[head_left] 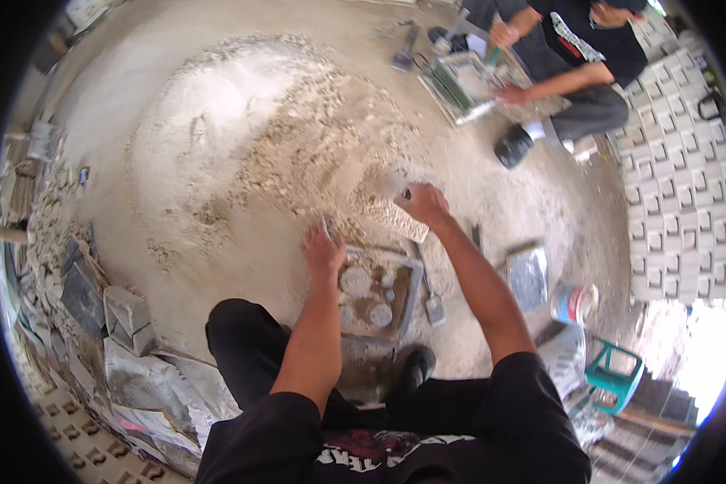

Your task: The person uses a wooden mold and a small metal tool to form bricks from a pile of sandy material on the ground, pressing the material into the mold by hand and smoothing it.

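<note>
Lining the far left, broken pale pieces (48,230) lie heaped near a grey block (129,319), with a crumpled sack (165,383) just beside it. Farther right, a broad heap (298,121) spreads over the floor, whitish and powdery on one side, brown and crumbly on the other. At its near edge is the wearer's left hand (323,248), its fingers partly bent around a small greyish thing; whether it actually grips that cannot be told. Just below this hand, in front of the wearer, a shallow rectangular tray (415,294) rests on the floor, holding round discs (356,282) of differing sizes. Beyond the tray sits a pale, crumb-covered slab (399,226). Over the slab's right side comes the right hand (426,206), fingers curled inward next to something flat and grey; its hold is unclear too. A flat-bladed tool (435,310) lies right of the tray. Higher up, a seated co-worker (573,52) bends over a framed mould (452,89), one hand around a green-handled tool (494,56). Rightward follow a grey plate (528,278), a bucket (574,304), a green stool (615,377) and stacked, notched pale blocks (673,177).
</note>
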`<state>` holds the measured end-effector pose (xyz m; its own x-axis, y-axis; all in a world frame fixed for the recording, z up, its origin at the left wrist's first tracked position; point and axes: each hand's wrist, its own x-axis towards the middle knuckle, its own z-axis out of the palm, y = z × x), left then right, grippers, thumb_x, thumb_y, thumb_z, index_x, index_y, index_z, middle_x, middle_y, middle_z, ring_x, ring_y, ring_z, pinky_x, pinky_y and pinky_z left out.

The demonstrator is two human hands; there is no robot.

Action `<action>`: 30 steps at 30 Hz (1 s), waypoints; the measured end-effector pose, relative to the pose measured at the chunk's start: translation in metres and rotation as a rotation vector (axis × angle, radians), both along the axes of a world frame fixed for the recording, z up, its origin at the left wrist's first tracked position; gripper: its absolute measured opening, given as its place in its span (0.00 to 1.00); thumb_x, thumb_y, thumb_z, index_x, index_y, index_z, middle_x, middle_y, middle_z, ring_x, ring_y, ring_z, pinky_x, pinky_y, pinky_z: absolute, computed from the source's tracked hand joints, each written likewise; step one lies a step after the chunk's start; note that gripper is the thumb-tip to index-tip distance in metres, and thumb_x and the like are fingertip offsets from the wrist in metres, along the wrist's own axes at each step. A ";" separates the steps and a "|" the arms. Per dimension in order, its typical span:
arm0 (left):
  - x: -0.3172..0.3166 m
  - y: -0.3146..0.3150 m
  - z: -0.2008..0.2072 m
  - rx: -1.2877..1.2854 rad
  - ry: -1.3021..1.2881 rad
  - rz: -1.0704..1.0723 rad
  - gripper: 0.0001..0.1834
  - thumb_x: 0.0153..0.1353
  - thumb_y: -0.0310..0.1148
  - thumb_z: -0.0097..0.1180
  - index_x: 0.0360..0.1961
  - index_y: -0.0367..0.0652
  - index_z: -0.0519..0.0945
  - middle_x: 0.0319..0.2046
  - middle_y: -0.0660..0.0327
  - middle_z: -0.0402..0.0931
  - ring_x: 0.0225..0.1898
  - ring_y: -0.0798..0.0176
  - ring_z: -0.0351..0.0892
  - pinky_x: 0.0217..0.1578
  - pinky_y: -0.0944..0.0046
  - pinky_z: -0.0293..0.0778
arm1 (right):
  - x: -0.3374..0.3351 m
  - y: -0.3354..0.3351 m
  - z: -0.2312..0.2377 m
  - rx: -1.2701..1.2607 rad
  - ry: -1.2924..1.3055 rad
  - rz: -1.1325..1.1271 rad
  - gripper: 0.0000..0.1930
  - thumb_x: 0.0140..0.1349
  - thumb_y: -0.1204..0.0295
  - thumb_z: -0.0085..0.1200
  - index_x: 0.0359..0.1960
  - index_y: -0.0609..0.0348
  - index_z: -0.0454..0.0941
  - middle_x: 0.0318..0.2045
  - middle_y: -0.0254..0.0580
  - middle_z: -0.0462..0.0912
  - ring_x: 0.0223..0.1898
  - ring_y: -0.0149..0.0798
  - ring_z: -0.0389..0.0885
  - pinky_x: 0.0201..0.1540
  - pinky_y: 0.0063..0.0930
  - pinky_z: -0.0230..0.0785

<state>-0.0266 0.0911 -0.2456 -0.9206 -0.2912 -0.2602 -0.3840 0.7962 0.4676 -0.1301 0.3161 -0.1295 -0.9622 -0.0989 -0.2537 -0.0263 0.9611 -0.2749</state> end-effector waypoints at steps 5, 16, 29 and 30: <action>0.003 -0.001 -0.001 0.007 0.070 -0.018 0.30 0.67 0.48 0.41 0.66 0.44 0.65 0.67 0.50 0.61 0.69 0.49 0.58 0.65 0.41 0.54 | 0.077 0.039 0.051 0.014 -0.009 -0.043 0.18 0.51 0.52 0.55 0.31 0.55 0.81 0.30 0.54 0.82 0.34 0.57 0.81 0.40 0.47 0.73; 0.089 0.033 0.009 -0.034 0.443 -0.462 0.32 0.72 0.48 0.30 0.70 0.40 0.55 0.72 0.53 0.50 0.74 0.55 0.43 0.72 0.50 0.37 | 0.229 0.074 0.066 0.308 -0.271 0.126 0.18 0.52 0.52 0.58 0.36 0.50 0.86 0.32 0.46 0.86 0.37 0.49 0.85 0.44 0.43 0.77; 0.156 0.078 0.009 -0.021 0.427 -0.758 0.33 0.72 0.47 0.33 0.71 0.37 0.53 0.72 0.51 0.48 0.74 0.54 0.43 0.72 0.51 0.37 | 0.261 -0.001 0.044 0.373 -0.254 0.046 0.16 0.54 0.61 0.63 0.44 0.50 0.85 0.45 0.39 0.85 0.48 0.43 0.84 0.46 0.36 0.78; 0.163 0.077 0.006 0.005 0.430 -0.786 0.33 0.72 0.47 0.34 0.70 0.37 0.53 0.72 0.51 0.48 0.74 0.54 0.43 0.72 0.51 0.37 | 0.258 -0.005 0.042 0.378 -0.263 0.047 0.17 0.54 0.62 0.63 0.45 0.50 0.84 0.47 0.39 0.84 0.49 0.43 0.83 0.47 0.37 0.77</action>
<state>0.1361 0.1684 -0.2399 -0.8723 0.4643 0.1532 0.4800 0.7535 0.4493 0.1280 0.3107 -0.0876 -0.8569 0.0057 -0.5154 -0.0484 0.9946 0.0915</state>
